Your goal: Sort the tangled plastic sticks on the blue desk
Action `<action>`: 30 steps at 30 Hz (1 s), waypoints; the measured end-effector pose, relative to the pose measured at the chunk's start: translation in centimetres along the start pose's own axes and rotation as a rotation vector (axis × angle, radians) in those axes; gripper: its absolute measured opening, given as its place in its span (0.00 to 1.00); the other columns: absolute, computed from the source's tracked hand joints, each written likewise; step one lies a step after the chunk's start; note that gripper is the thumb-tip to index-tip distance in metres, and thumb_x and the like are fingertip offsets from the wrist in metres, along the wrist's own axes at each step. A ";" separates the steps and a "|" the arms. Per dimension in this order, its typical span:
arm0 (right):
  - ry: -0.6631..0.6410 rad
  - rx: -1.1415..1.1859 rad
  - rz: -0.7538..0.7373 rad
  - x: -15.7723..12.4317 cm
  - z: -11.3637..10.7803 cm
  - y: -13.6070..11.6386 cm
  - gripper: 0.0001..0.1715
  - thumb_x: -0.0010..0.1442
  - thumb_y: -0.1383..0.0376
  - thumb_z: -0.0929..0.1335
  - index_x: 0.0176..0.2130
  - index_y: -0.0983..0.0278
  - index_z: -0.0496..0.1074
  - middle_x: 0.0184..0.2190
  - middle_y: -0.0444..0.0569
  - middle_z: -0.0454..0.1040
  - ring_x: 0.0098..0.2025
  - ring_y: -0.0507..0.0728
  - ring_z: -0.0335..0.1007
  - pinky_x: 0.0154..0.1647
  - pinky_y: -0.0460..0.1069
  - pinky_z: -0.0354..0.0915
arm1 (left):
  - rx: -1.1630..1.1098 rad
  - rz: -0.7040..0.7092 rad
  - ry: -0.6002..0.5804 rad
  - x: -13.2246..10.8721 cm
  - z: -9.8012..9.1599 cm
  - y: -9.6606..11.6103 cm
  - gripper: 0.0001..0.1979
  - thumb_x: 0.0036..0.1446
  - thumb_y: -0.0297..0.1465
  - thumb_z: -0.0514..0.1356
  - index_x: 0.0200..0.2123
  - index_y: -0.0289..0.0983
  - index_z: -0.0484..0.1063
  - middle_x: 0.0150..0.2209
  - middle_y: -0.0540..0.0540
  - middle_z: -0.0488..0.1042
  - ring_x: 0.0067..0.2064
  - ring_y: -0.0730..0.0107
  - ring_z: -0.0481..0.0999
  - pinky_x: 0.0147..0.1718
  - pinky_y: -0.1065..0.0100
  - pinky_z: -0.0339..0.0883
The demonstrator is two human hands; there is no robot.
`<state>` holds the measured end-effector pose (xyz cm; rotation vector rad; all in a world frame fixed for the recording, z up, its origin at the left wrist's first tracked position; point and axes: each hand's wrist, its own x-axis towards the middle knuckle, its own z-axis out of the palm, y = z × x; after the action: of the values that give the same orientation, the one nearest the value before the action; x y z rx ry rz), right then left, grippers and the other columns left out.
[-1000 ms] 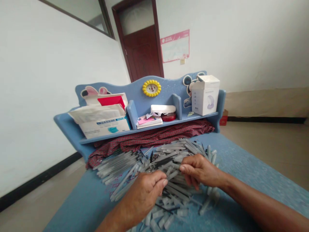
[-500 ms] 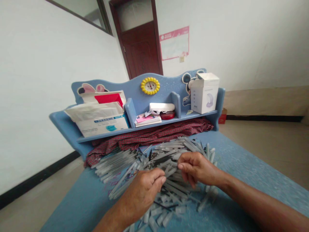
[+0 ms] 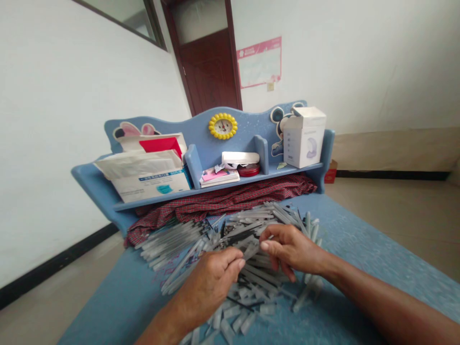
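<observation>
Bare hands (image 3: 215,275) — bare wrists (image 3: 325,262) too; forearms (image 3: 381,297) (both) likewise

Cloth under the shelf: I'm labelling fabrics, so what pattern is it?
The cloth is checked: red with dark lines; head view shows it best.

sticks (image 3: 260,278): translucent matt plastic | checked cloth (image 3: 215,203): wrinkled | door (image 3: 212,72): wood | carton (image 3: 304,139): smooth card
</observation>
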<state>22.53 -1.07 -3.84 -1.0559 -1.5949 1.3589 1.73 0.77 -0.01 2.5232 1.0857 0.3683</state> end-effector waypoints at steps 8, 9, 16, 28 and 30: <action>-0.046 0.064 0.038 0.0 -0.1 -0.4 0.20 0.53 0.54 0.66 0.40 0.64 0.58 0.19 0.39 0.70 0.09 0.46 0.60 0.07 0.39 0.50 | -0.031 -0.008 -0.024 0.0 0.0 0.0 0.15 0.59 0.34 0.46 0.27 0.37 0.68 0.22 0.53 0.67 0.26 0.75 0.67 0.27 0.74 0.56; -0.029 0.035 0.040 0.1 -0.1 -0.4 0.18 0.55 0.54 0.65 0.37 0.65 0.59 0.18 0.39 0.69 0.09 0.46 0.59 0.07 0.38 0.48 | -0.033 -0.005 -0.027 0.0 0.0 0.0 0.15 0.59 0.34 0.46 0.27 0.37 0.68 0.22 0.53 0.67 0.26 0.75 0.67 0.27 0.73 0.56; -0.065 0.087 0.008 0.1 -0.2 -0.1 0.10 0.55 0.61 0.65 0.32 0.65 0.60 0.20 0.41 0.71 0.13 0.47 0.65 0.09 0.38 0.49 | -0.133 -0.036 -0.083 -0.1 0.2 0.2 0.16 0.59 0.35 0.46 0.25 0.36 0.67 0.22 0.52 0.68 0.24 0.76 0.66 0.24 0.75 0.56; -0.060 -0.018 0.027 -0.1 -0.3 -0.4 0.15 0.57 0.56 0.63 0.27 0.66 0.60 0.20 0.42 0.71 0.11 0.46 0.62 0.09 0.39 0.49 | -0.349 -0.158 -0.158 -0.3 0.6 0.0 0.17 0.58 0.39 0.47 0.22 0.36 0.64 0.16 0.55 0.62 0.15 0.80 0.61 0.17 0.78 0.54; -0.049 -0.017 0.030 -0.1 -0.3 -0.5 0.13 0.56 0.59 0.64 0.27 0.66 0.60 0.19 0.42 0.70 0.12 0.46 0.64 0.09 0.38 0.49 | -0.379 -0.178 -0.176 -0.2 0.5 0.1 0.17 0.57 0.39 0.47 0.22 0.36 0.64 0.16 0.55 0.63 0.15 0.80 0.61 0.17 0.78 0.54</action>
<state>22.83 -1.11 -3.34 -1.0683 -1.6352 1.4035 1.81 0.41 -0.39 2.0682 1.0499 0.2676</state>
